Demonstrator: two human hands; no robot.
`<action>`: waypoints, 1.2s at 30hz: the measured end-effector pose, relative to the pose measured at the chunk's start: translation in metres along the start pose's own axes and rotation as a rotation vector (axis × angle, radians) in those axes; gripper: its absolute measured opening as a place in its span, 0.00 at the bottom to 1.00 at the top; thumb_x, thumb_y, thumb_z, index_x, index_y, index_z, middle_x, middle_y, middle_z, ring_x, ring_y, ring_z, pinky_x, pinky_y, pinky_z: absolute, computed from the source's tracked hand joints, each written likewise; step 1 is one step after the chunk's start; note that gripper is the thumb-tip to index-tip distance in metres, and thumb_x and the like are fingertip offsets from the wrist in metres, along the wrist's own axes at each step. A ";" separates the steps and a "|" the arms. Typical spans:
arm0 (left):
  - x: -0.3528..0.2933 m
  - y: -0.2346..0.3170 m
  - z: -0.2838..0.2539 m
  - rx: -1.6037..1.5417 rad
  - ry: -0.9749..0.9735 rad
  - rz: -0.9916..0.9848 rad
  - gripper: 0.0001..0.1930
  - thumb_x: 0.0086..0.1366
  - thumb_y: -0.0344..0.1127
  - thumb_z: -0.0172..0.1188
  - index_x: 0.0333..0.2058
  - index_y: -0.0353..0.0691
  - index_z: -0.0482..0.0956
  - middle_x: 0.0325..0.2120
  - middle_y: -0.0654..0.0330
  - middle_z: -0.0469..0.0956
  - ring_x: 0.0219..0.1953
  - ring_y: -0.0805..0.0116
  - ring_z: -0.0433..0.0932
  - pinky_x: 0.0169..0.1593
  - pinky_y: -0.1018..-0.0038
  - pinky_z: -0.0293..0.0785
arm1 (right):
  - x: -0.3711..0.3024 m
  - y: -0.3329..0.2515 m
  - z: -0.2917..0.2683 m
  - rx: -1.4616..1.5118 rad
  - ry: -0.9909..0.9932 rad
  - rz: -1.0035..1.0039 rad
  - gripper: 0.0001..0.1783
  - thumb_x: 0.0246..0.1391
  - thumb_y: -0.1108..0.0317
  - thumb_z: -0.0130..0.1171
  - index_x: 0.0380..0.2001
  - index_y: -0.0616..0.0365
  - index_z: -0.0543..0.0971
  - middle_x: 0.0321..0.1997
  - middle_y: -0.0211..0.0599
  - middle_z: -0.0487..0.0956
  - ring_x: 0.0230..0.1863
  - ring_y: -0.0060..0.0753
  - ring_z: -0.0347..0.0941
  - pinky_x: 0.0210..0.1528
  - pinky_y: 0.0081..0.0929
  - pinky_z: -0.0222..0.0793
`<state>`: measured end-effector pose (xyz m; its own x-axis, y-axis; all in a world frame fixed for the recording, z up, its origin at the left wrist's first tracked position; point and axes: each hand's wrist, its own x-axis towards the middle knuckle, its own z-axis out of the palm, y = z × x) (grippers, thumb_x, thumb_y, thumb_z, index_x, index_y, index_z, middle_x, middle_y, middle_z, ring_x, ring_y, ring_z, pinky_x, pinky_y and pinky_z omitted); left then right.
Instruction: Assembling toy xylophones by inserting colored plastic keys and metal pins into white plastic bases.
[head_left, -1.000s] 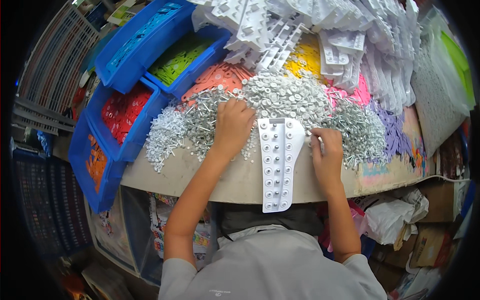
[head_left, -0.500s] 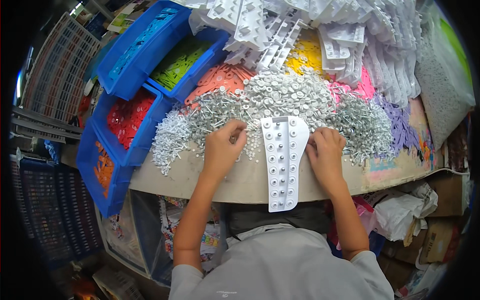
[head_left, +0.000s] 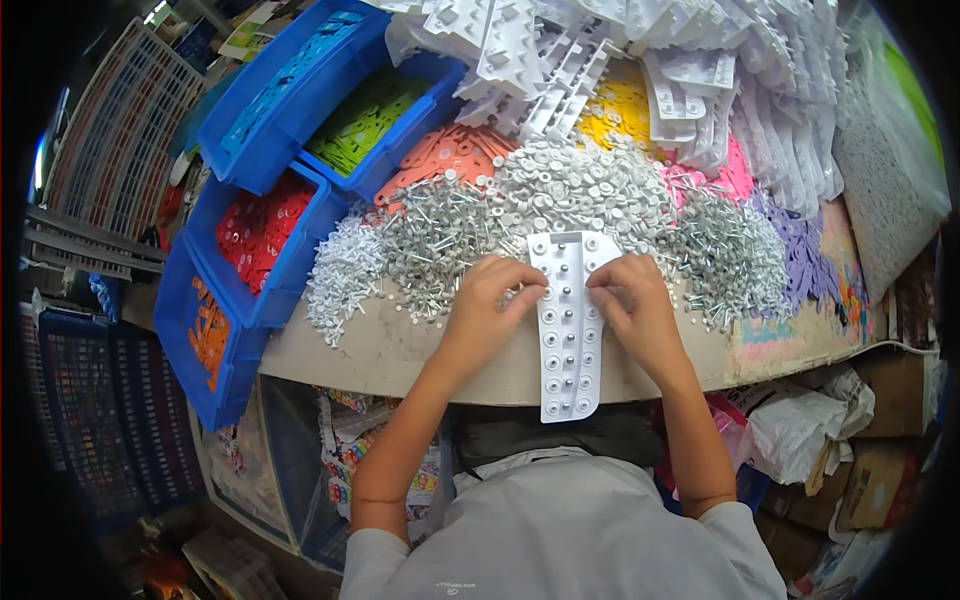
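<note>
A long white plastic plate (head_left: pixel 569 351) stands on the table in front of me, its near end over the edge. Round white rings line both its sides, and metal pins run down the middle channel. At its left edge my left hand (head_left: pixel 492 308) has thumb and fingertips pinched together. My right hand (head_left: pixel 642 308) pinches over the plate's upper right side. Whatever lies between either set of fingertips is too small to make out. Just beyond the plate is a heap of white washers (head_left: pixel 585 185), with silver rivets (head_left: pixel 435 235) left of it and more metal rivets (head_left: pixel 728 255) at the right.
Blue bins (head_left: pixel 262 320) at the left hold red, orange, green and light-blue pieces. White plastic plates (head_left: pixel 750 60) are stacked at the back. Small white pins (head_left: pixel 345 275) lie left, purple pieces (head_left: pixel 800 255) right. A clear bag of grey granules (head_left: pixel 880 180) stands far right.
My left hand has moved right, from beside the rivets to the plate's left edge. My right hand has shifted left onto the plate's upper right side.
</note>
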<state>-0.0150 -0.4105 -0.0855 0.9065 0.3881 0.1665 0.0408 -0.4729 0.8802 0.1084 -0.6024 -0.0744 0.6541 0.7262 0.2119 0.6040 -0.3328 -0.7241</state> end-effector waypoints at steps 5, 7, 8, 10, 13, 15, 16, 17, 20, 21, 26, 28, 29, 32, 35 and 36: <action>-0.003 -0.006 0.020 0.124 -0.002 0.037 0.03 0.61 0.29 0.65 0.34 0.37 0.83 0.31 0.60 0.79 0.39 0.64 0.76 0.43 0.71 0.71 | 0.001 -0.001 0.006 0.032 0.021 0.076 0.06 0.51 0.75 0.64 0.33 0.60 0.80 0.36 0.38 0.76 0.43 0.43 0.70 0.48 0.34 0.66; -0.003 -0.001 0.024 0.096 0.012 -0.023 0.04 0.61 0.29 0.65 0.34 0.37 0.83 0.31 0.60 0.79 0.37 0.64 0.76 0.43 0.71 0.71 | 0.001 -0.001 0.008 0.090 0.035 0.130 0.06 0.51 0.76 0.65 0.33 0.60 0.79 0.36 0.38 0.76 0.43 0.42 0.69 0.47 0.34 0.66; -0.003 0.001 0.024 0.069 0.026 -0.080 0.04 0.61 0.29 0.65 0.34 0.36 0.82 0.31 0.60 0.79 0.35 0.64 0.76 0.42 0.71 0.71 | 0.001 0.001 0.010 0.039 0.038 0.086 0.06 0.51 0.76 0.65 0.33 0.60 0.79 0.36 0.39 0.76 0.43 0.43 0.69 0.47 0.35 0.66; -0.003 0.000 0.024 0.083 0.031 -0.063 0.04 0.61 0.29 0.66 0.34 0.36 0.83 0.31 0.59 0.78 0.33 0.64 0.76 0.41 0.71 0.71 | -0.001 0.004 0.014 -0.010 0.038 0.040 0.07 0.51 0.76 0.65 0.34 0.61 0.79 0.36 0.39 0.76 0.42 0.43 0.69 0.46 0.35 0.67; -0.006 -0.008 0.024 0.225 0.072 0.118 0.04 0.61 0.30 0.67 0.33 0.36 0.83 0.30 0.59 0.78 0.32 0.64 0.76 0.39 0.70 0.71 | -0.009 0.007 0.021 -0.131 0.126 -0.101 0.06 0.51 0.77 0.65 0.33 0.61 0.79 0.35 0.40 0.76 0.42 0.45 0.70 0.45 0.37 0.67; -0.011 -0.014 0.023 0.357 0.113 0.280 0.05 0.60 0.30 0.67 0.33 0.36 0.83 0.30 0.58 0.79 0.32 0.63 0.75 0.39 0.69 0.70 | -0.013 0.008 0.027 -0.164 0.218 -0.146 0.06 0.51 0.78 0.65 0.33 0.61 0.79 0.35 0.40 0.76 0.42 0.46 0.70 0.44 0.38 0.68; -0.014 -0.015 0.024 0.266 0.115 0.252 0.04 0.60 0.30 0.67 0.32 0.36 0.84 0.29 0.59 0.78 0.32 0.62 0.75 0.39 0.68 0.70 | -0.013 0.008 0.027 -0.162 0.219 -0.146 0.06 0.51 0.78 0.65 0.33 0.61 0.79 0.35 0.40 0.76 0.42 0.46 0.70 0.44 0.38 0.68; -0.017 -0.016 0.023 0.174 0.115 0.224 0.04 0.60 0.30 0.68 0.32 0.37 0.84 0.28 0.59 0.78 0.33 0.61 0.75 0.39 0.66 0.69 | -0.014 0.007 0.027 -0.150 0.224 -0.132 0.06 0.51 0.78 0.65 0.34 0.61 0.79 0.35 0.40 0.76 0.42 0.46 0.70 0.45 0.38 0.68; -0.012 -0.024 0.010 0.284 0.266 0.204 0.04 0.59 0.30 0.68 0.33 0.38 0.84 0.28 0.61 0.76 0.35 0.60 0.74 0.43 0.64 0.67 | -0.014 0.005 0.024 -0.130 0.212 -0.106 0.06 0.52 0.78 0.64 0.34 0.61 0.80 0.36 0.40 0.76 0.42 0.45 0.71 0.45 0.37 0.68; -0.008 -0.024 0.005 0.284 0.266 0.205 0.04 0.59 0.30 0.68 0.33 0.38 0.84 0.28 0.61 0.76 0.35 0.60 0.74 0.43 0.64 0.67 | -0.014 0.004 0.021 -0.122 0.194 -0.097 0.05 0.54 0.78 0.63 0.35 0.61 0.80 0.36 0.41 0.77 0.42 0.45 0.72 0.45 0.37 0.69; 0.000 -0.034 -0.007 0.594 0.229 0.226 0.05 0.58 0.30 0.67 0.35 0.41 0.85 0.31 0.63 0.75 0.40 0.62 0.72 0.48 0.65 0.62 | -0.021 0.005 -0.001 0.018 0.229 0.071 0.04 0.59 0.77 0.59 0.38 0.63 0.80 0.37 0.42 0.79 0.42 0.45 0.75 0.45 0.35 0.70; 0.000 -0.035 -0.005 0.656 0.191 0.232 0.06 0.58 0.30 0.68 0.35 0.42 0.85 0.31 0.63 0.74 0.40 0.62 0.72 0.48 0.64 0.62 | -0.023 0.012 -0.006 -0.133 0.322 0.025 0.04 0.59 0.77 0.59 0.37 0.62 0.80 0.36 0.40 0.79 0.42 0.45 0.74 0.45 0.35 0.68; 0.000 -0.035 -0.005 0.671 0.190 0.222 0.06 0.57 0.31 0.68 0.35 0.42 0.85 0.32 0.64 0.73 0.41 0.63 0.71 0.49 0.64 0.61 | -0.024 0.015 -0.008 -0.138 0.323 0.029 0.04 0.59 0.77 0.59 0.37 0.62 0.80 0.36 0.40 0.79 0.42 0.45 0.74 0.45 0.35 0.68; 0.000 -0.034 -0.006 0.688 0.187 0.236 0.06 0.57 0.31 0.68 0.35 0.42 0.85 0.30 0.63 0.73 0.39 0.62 0.71 0.49 0.64 0.61 | -0.026 0.020 -0.010 -0.271 0.240 0.020 0.05 0.55 0.76 0.62 0.36 0.60 0.81 0.35 0.38 0.78 0.43 0.44 0.72 0.49 0.37 0.64; 0.000 -0.030 -0.007 0.642 0.226 0.262 0.06 0.58 0.29 0.67 0.35 0.41 0.85 0.28 0.62 0.75 0.34 0.63 0.72 0.45 0.65 0.64 | -0.025 0.022 -0.006 -0.341 0.239 0.025 0.06 0.52 0.75 0.64 0.34 0.58 0.81 0.37 0.36 0.77 0.45 0.42 0.69 0.52 0.38 0.60; -0.001 -0.027 -0.007 0.591 0.264 0.265 0.06 0.58 0.27 0.67 0.36 0.40 0.85 0.27 0.62 0.77 0.31 0.65 0.73 0.42 0.67 0.67 | -0.022 0.023 -0.006 -0.402 0.245 -0.008 0.06 0.51 0.75 0.65 0.34 0.57 0.81 0.38 0.36 0.76 0.45 0.42 0.69 0.52 0.39 0.59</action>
<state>-0.0201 -0.3929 -0.1060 0.7882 0.3443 0.5100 0.1223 -0.8999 0.4186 0.1103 -0.6294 -0.0920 0.7079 0.5822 0.3999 0.7061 -0.5700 -0.4202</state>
